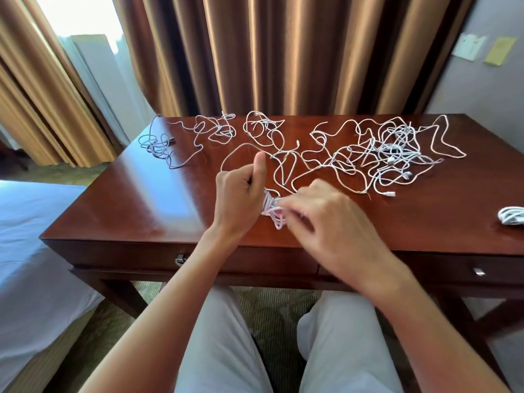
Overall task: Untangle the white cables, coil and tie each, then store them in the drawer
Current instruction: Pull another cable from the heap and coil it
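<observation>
Bronze-gold pleated curtains hang behind a glossy reddish-brown wooden desk strewn with loose tangled white cables. Near the front edge, the left hand has its fingers curled round a half-wound white cable coil, thumb raised. The right hand is blurred; its fingertips meet the coil, apparently pinching a strand. One finished white bundle lies at the desk's right edge. The closed drawer sits below (metal pull visible). No legible writing on the pale wall plate or the yellow note.
</observation>
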`<action>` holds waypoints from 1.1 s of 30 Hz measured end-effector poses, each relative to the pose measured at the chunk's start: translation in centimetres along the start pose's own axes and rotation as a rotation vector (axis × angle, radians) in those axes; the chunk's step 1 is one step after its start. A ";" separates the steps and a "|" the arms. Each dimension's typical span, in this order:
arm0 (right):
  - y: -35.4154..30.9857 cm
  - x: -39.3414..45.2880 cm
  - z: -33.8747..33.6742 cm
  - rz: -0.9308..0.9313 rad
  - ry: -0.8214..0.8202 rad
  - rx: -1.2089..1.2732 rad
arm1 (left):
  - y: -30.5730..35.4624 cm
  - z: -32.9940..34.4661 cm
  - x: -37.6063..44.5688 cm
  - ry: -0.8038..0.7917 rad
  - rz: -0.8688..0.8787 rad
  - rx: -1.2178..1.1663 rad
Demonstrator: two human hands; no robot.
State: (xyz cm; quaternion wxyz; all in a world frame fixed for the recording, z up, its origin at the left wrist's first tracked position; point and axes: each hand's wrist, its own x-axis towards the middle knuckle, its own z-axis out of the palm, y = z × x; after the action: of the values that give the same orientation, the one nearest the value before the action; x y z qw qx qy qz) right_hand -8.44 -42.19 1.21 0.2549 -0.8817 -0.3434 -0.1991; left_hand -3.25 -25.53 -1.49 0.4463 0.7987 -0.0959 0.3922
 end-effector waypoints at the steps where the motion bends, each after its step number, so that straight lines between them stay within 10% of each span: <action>1: 0.7 0.4 -0.4 -0.006 0.023 0.012 | 0.1 -0.1 0.1 -0.058 0.024 -0.008; 8: 4.8 1.7 1.7 0.032 0.113 0.228 | 1.4 0.0 0.1 -0.232 -0.169 -0.367; 18: 1.1 -0.9 6.8 0.279 0.043 0.705 | 1.7 1.2 0.1 0.157 -0.437 -0.429; 33: -1.3 -2.3 6.5 0.321 0.009 0.518 | -1.7 1.6 0.4 0.317 -0.663 -0.418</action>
State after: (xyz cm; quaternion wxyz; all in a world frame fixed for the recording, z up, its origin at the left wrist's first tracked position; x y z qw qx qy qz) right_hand -9.78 -38.71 -4.72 0.5009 -0.8295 -0.2380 -0.0660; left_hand -1.24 -25.73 -2.72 0.7100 0.6082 0.1586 0.3175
